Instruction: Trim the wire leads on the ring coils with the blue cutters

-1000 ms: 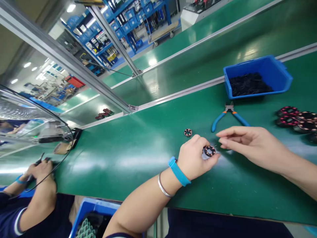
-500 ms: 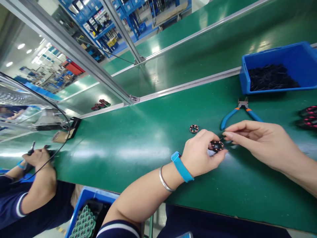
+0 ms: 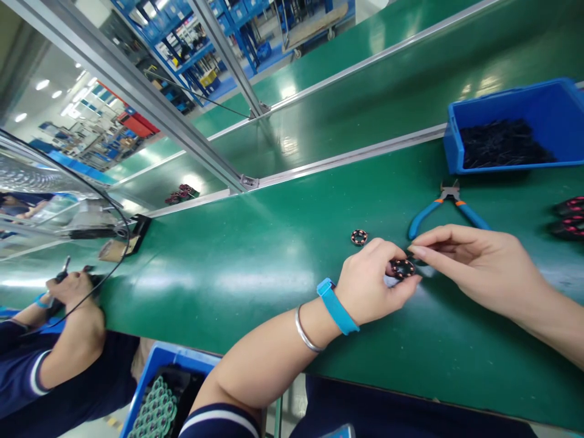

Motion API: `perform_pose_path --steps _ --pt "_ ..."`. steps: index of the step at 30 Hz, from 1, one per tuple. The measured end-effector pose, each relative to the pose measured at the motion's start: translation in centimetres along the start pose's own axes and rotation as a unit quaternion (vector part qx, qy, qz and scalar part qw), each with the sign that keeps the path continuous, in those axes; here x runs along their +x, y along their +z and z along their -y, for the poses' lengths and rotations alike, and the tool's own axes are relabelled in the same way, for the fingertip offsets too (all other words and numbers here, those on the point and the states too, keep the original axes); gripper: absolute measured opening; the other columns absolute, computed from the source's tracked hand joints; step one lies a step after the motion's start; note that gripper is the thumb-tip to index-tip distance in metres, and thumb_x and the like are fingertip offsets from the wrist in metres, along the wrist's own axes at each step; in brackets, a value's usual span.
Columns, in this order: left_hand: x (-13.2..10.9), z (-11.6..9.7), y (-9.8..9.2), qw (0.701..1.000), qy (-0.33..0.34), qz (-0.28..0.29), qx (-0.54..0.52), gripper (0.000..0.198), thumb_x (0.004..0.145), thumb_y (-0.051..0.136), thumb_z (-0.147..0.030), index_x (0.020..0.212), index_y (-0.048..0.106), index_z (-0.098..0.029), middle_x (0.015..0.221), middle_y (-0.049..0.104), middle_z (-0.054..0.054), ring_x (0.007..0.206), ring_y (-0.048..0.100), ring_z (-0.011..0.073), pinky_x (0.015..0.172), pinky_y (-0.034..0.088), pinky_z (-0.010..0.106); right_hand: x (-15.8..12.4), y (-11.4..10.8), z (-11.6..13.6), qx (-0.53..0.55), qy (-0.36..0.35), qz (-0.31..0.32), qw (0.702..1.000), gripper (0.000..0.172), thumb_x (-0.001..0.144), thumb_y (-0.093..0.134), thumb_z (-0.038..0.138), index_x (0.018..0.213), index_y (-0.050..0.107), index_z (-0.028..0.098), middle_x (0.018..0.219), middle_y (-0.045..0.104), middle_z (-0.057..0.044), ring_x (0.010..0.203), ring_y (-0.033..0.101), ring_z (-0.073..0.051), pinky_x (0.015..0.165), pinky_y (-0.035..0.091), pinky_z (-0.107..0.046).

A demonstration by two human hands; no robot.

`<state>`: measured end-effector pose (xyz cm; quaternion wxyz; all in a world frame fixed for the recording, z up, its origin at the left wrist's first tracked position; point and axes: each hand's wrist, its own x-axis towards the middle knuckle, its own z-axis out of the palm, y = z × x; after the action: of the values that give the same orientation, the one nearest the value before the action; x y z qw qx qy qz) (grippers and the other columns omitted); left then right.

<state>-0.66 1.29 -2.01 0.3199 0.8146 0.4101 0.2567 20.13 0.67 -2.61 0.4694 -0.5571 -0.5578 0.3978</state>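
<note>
My left hand [image 3: 371,286] is closed round a small black ring wound with copper coils [image 3: 402,268], held just above the green bench. A blue wristband and a silver bangle sit on that wrist. My right hand [image 3: 474,264] reaches in from the right, its fingertips pinched together at the ring's upper right edge; whatever they pinch is too small to make out. A second, similar ring [image 3: 359,236] lies flat on the bench just beyond my left hand.
Blue-handled pliers [image 3: 444,208] lie behind my right hand. A blue bin of black parts [image 3: 511,131] stands at the back right, and pink-and-black rings [image 3: 568,216] at the right edge. A co-worker's hands [image 3: 70,289] hold a tool at the left. A blue crate [image 3: 157,398] sits below the bench.
The view has shifted a little. My right fingertips have closed in on the ring held in my left hand. The co-worker's hands have moved slightly.
</note>
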Motion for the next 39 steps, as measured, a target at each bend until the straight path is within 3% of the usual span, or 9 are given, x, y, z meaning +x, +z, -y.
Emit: perform_pose_path --steps 9,12,14,18,21,25,30,36,39 --pt "-0.1 -0.1 -0.1 1.0 0.004 -0.003 -0.005 0.021 0.094 0.083 -0.033 0.1 0.065 -0.024 0.095 0.074 0.002 0.084 0.074 0.0193 0.087 0.07 0.036 -0.1 -0.7 -0.4 -0.022 -0.037 0.078 0.996 0.053 0.085 0.088 0.083 0.09 0.091 0.031 0.081 0.085 -0.008 0.065 0.079 -0.028 0.06 0.072 -0.041" --pt "-0.2 -0.2 -0.3 1.0 0.015 0.01 0.003 0.016 0.096 0.079 -0.033 0.101 0.067 -0.024 0.098 0.074 0.003 0.085 0.074 0.0192 0.085 0.07 0.035 -0.1 -1.7 -0.5 -0.062 -0.117 0.097 0.986 0.03 0.095 0.087 0.063 0.104 0.093 0.035 0.08 0.084 -0.004 0.06 0.077 -0.025 0.056 0.068 -0.037" --pt "-0.2 -0.2 -0.4 0.999 0.026 0.019 0.01 0.014 0.097 0.077 -0.032 0.103 0.068 -0.023 0.1 0.074 0.004 0.086 0.075 0.0193 0.083 0.07 0.034 -0.2 -2.2 -0.4 -0.099 -0.191 0.109 0.97 0.017 0.102 0.08 0.048 0.102 0.092 0.037 0.082 0.084 -0.003 0.061 0.077 -0.024 0.058 0.066 -0.036" --pt "-0.3 -0.3 -0.4 0.999 0.031 0.028 0.016 0.015 0.097 0.075 -0.031 0.108 0.069 -0.023 0.103 0.076 0.005 0.088 0.077 0.021 0.082 0.071 0.035 -0.4 -2.4 -0.3 -0.135 -0.255 0.103 0.952 0.017 0.105 0.072 0.036 0.097 0.087 0.039 0.086 0.085 -0.002 0.067 0.08 -0.026 0.062 0.065 -0.037" --pt "-0.4 -0.4 -0.4 0.999 0.017 0.031 0.008 0.028 0.096 0.076 -0.031 0.121 0.068 -0.022 0.107 0.08 0.006 0.092 0.081 0.0229 0.088 0.072 0.038 -0.6 -2.1 -0.4 -0.149 -0.277 0.098 0.944 0.018 0.105 0.071 0.033 0.096 0.084 0.039 0.085 0.082 -0.001 0.066 0.079 -0.025 0.06 0.063 -0.037" --pt "-0.4 -0.6 -0.6 0.999 -0.01 0.05 -0.014 0.05 0.095 0.078 -0.032 0.141 0.06 -0.022 0.115 0.085 0.006 0.094 0.082 0.0236 0.092 0.072 0.041 -0.7 -1.6 -0.8 -0.155 -0.282 0.101 0.942 0.018 0.108 0.068 0.032 0.097 0.082 0.036 0.085 0.08 -0.002 0.067 0.078 -0.025 0.061 0.062 -0.038" --pt "-0.3 -0.5 -0.7 0.997 -0.031 0.061 -0.016 0.063 0.094 0.084 -0.032 0.151 0.056 -0.025 0.116 0.087 0.004 0.097 0.083 0.0222 0.089 0.072 0.038 -0.6 -1.9 -1.2 -0.139 -0.267 0.132 0.944 0.018 0.108 0.068 0.034 0.1 0.084 0.036 0.085 0.082 -0.001 0.067 0.078 -0.023 0.058 0.06 -0.036" --pt "-0.4 0.4 -0.9 0.998 -0.01 0.062 -0.014 0.07 0.093 0.086 -0.03 0.155 0.055 -0.022 0.116 0.087 0.007 0.104 0.085 0.026 0.093 0.074 0.04 -1.0 -1.5 -0.9 -0.126 -0.261 0.146 0.946 0.023 0.104 0.067 0.03 0.101 0.089 0.034 0.079 0.082 0.0 0.063 0.078 -0.021 0.055 0.06 -0.033" --pt "-0.7 0.8 -1.1 0.998 0.036 0.011 0.043 0.064 0.094 0.079 -0.025 0.154 0.056 -0.022 0.122 0.087 0.01 0.113 0.085 0.0291 0.105 0.073 0.048 -1.0 -1.7 0.5 -0.128 -0.265 0.092 0.951 0.024 0.103 0.067 0.029 0.097 0.09 0.034 0.077 0.081 0.001 0.063 0.078 -0.02 0.057 0.061 -0.032"
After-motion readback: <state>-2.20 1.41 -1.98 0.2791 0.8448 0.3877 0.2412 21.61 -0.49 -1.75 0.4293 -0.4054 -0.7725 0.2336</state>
